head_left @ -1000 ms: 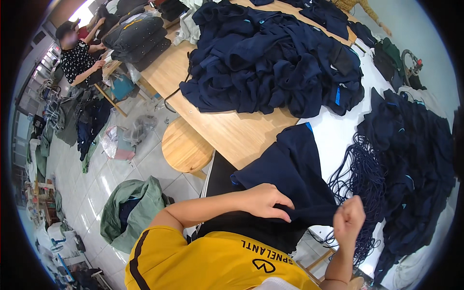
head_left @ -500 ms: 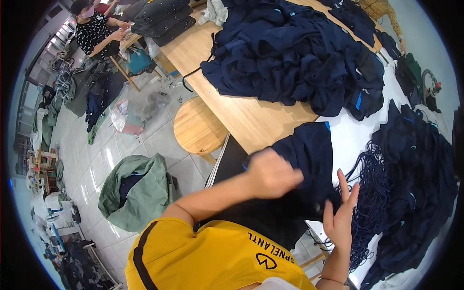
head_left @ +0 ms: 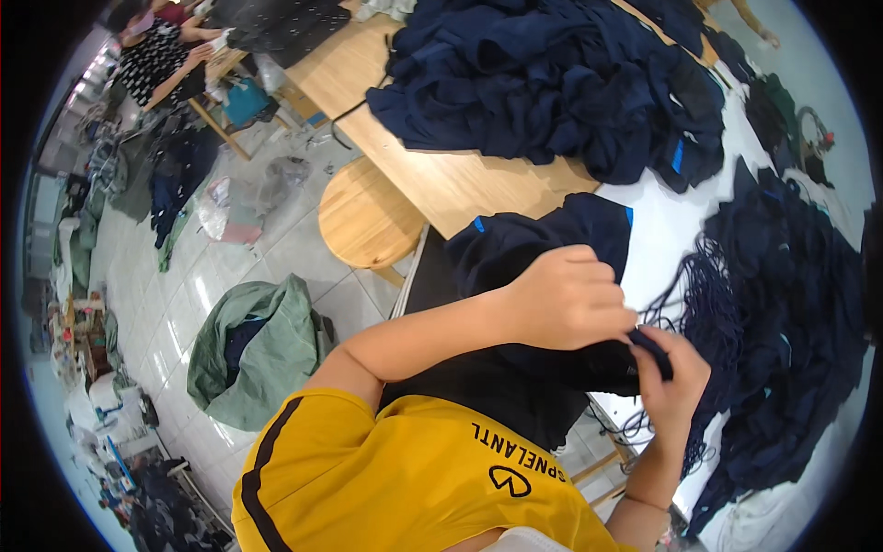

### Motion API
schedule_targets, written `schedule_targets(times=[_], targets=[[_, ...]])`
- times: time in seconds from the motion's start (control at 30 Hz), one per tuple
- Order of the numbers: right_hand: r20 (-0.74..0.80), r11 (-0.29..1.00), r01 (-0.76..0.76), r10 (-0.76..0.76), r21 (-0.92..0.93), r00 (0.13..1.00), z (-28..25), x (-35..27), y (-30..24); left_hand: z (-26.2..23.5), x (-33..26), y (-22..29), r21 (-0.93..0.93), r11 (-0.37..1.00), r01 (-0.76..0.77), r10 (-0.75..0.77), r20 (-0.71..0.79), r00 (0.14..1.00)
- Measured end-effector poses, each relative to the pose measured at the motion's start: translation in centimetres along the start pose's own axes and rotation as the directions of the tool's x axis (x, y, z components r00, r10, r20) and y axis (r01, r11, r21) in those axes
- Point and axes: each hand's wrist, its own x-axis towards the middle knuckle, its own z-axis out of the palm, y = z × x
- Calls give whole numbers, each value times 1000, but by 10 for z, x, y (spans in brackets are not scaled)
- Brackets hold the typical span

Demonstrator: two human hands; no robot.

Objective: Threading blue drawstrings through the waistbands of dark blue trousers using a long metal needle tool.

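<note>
A navy garment [head_left: 543,237] with small blue tabs lies across the table corner and over my lap. My left hand [head_left: 572,299] is a closed fist above it, knuckles up, its fingertips meeting the garment's edge near my right hand. What it pinches is hidden. My right hand [head_left: 676,373] grips a rolled fold of the same navy cloth between thumb and fingers. Just beyond the right hand, a bundle of thin navy cords [head_left: 710,299] hangs loose on the white tabletop, some strands trailing close to both hands.
A large heap of navy garments [head_left: 543,83] covers the wooden table [head_left: 441,189]; another navy pile [head_left: 782,340] lies right. A round wooden stool [head_left: 368,213] and a green cloth sack [head_left: 248,354] stand on the tiled floor at left. Another person [head_left: 156,55] works at the far left.
My right hand went from spread fingers to gripping the cloth fold. My left hand moved right and met it there. The view has shifted a little.
</note>
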Motion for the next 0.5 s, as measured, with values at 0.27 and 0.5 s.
schedule_targets(times=[0.27,0.5], targets=[[86,910,-390,381,143,921,-17,-15,39,-14,-76,-11,-355,380,854,-373,786,493],[-86,906,-176,225,386,971,7,-12,37,-14,-58,-8,-377,182,908,-237,880,412]])
